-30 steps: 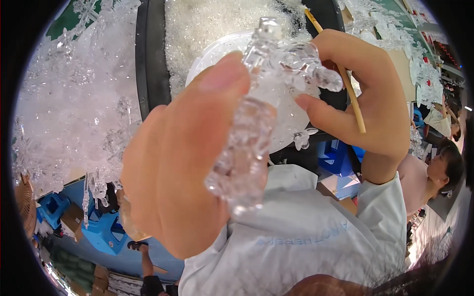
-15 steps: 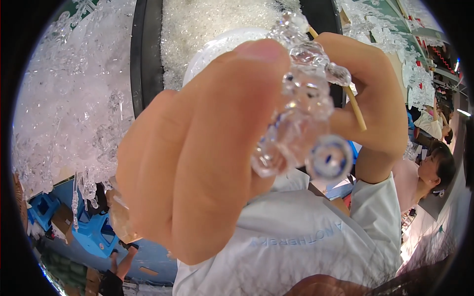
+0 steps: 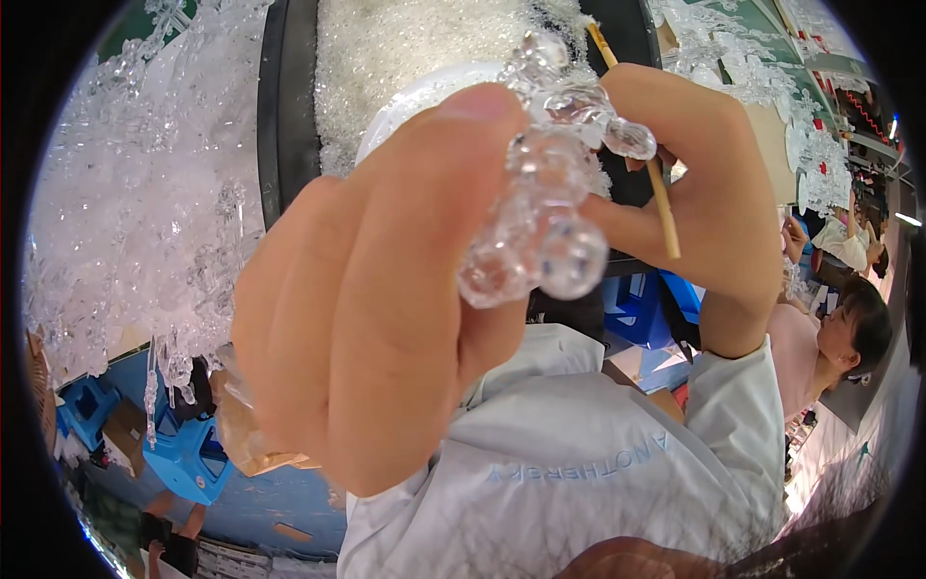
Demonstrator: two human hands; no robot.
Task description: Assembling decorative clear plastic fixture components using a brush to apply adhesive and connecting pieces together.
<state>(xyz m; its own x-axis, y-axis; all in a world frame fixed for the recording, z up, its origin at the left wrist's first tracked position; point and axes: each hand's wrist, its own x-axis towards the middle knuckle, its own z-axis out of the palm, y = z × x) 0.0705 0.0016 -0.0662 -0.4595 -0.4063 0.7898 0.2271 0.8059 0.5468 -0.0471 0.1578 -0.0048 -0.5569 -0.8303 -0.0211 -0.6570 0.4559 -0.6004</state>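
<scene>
Close up, my left hand [image 3: 376, 289] is closed around a clear plastic figurine [image 3: 540, 207] made of rounded, faceted lobes, holding it tilted above my lap. The fingers hide part of it. On the right, my right hand [image 3: 709, 169] curls its bent fingers around a thin wooden stick [image 3: 664, 207]. A whitish, fuzzy-looking tip shows at the stick's upper end, which points away from me. That hand is right beside the figurine; whether its thumb touches the figurine, I cannot tell.
Beyond my hands lies a black-rimmed tray [image 3: 289, 116] of clear, glittery granules [image 3: 395, 39], with a white round dish [image 3: 424, 92] in it. Clear plastic pieces [image 3: 145, 183] heap up on the left. Blue stools [image 3: 188, 463] stand below, and a person [image 3: 849, 328] sits at the right.
My left hand and the figurine have shifted left, and the figurine has tipped slightly. The stick has moved a little left, and its whitish tip now shows above my right hand.
</scene>
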